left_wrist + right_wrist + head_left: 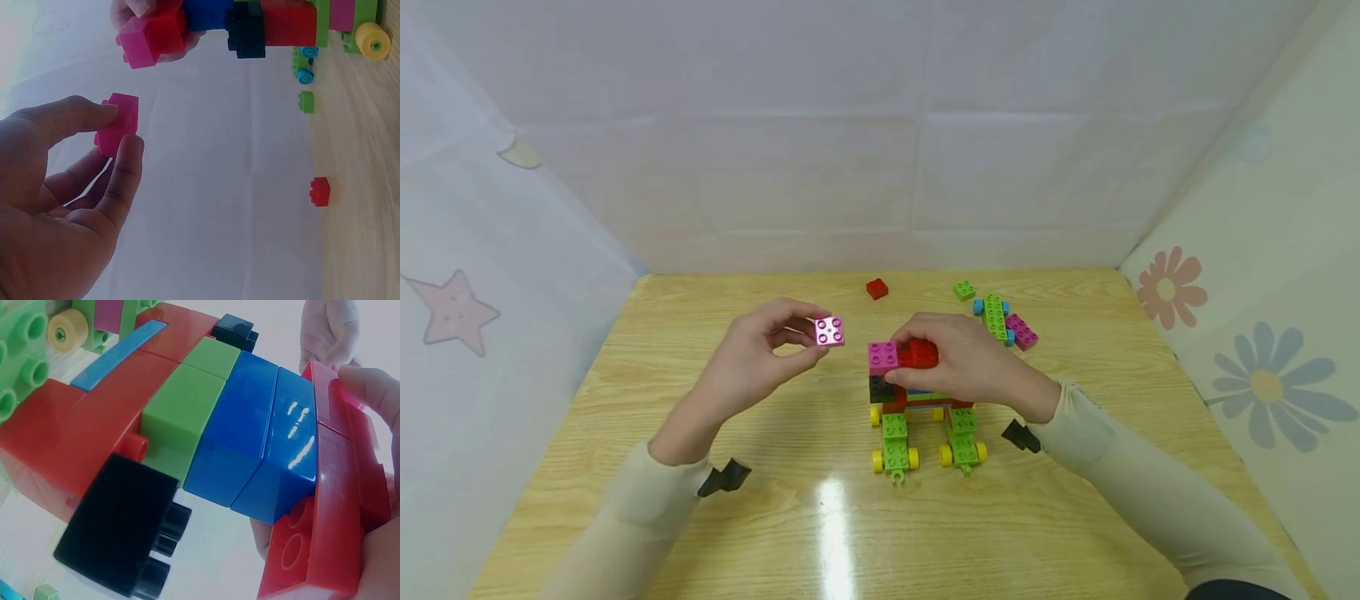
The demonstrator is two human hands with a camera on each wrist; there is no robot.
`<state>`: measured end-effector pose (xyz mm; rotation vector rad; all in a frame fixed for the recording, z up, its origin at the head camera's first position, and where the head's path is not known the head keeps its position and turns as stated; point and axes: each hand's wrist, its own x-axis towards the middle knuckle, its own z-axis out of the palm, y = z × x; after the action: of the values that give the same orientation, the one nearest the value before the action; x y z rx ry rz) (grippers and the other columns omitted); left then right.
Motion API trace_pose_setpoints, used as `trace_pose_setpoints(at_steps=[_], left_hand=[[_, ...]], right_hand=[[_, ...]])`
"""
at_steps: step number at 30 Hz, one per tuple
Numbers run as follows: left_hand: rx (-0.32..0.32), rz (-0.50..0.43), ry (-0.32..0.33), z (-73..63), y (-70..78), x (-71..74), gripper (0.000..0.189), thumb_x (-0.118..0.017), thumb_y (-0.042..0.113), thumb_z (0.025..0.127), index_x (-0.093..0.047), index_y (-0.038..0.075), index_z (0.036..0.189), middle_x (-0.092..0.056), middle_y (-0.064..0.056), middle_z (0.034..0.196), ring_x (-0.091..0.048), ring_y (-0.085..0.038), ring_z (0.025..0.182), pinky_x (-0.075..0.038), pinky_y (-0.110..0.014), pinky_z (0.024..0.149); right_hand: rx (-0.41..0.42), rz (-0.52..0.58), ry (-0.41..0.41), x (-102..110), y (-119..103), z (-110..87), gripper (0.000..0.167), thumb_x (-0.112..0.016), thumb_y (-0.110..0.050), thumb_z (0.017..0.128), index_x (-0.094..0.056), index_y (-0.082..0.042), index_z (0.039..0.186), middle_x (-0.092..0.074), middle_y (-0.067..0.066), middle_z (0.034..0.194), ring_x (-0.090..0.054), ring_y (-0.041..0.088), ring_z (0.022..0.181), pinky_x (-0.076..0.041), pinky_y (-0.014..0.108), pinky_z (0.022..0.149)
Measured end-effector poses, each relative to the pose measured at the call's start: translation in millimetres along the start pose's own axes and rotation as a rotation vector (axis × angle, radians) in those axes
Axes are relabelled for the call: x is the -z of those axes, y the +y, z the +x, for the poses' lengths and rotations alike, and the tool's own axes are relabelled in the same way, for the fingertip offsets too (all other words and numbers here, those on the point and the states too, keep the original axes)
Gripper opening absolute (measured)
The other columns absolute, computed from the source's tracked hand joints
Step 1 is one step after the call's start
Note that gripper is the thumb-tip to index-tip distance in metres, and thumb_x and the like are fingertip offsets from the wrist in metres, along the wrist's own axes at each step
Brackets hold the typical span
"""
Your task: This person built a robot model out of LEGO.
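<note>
My left hand [748, 362] pinches a pink toy brick [830, 331] between thumb and fingers, its studs facing the head camera. Apart from it, to the right, stands a tall toy-brick build. My right hand [966, 358] grips the red bricks [921, 353] across its top. Another pink brick [882, 357] sits at the left end of that red row. Blue bricks [250, 419] and a green brick [181, 419] are stacked beneath, and a black brick [119, 525] juts out lower down. Green bases [895, 443] with yellow wheels [877, 461] carry the build.
Behind the build lie a loose red brick [877, 288], a small green brick [964, 290], a green base with blue wheels [995, 318] and a pink brick [1022, 332]. Cloth walls [820, 167] enclose the back and sides of the wooden table [760, 517].
</note>
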<state>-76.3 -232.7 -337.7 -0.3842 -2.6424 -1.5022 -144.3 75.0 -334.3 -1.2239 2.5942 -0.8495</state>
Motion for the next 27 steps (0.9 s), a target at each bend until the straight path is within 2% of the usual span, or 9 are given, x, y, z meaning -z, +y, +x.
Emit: trace_pose_setpoints(at_steps=[16,27], left_hand=[[-0.119,-0.035,-0.001,-6.1,21.1,-13.0,0.04,-0.085,0.002,0.098,-0.075,0.009,0.135,-0.076,-0.005,0.126,-0.077,-0.014,0.104,-0.064,-0.02,0.096],[-0.194,-0.053,-0.011,-5.9,28.8,-17.7,0.039,-0.085,0.0,0.097,-0.076,0.008,0.134,-0.077,-0.006,0.126,-0.077,-0.014,0.103,-0.065,-0.024,0.097]], right_hand=[[-0.005,0.011,0.004,0.1,-2.8,-0.3,0.041,-0.086,-0.047,0.098,-0.079,-0.016,0.125,-0.08,-0.003,0.111,-0.061,0.013,0.085,-0.051,0.03,0.072],[0.0,0.026,0.013,-0.1,-1.2,-0.4,0.039,-0.086,-0.045,0.098,-0.079,-0.017,0.124,-0.079,-0.004,0.108,-0.06,0.012,0.083,-0.051,0.03,0.071]])
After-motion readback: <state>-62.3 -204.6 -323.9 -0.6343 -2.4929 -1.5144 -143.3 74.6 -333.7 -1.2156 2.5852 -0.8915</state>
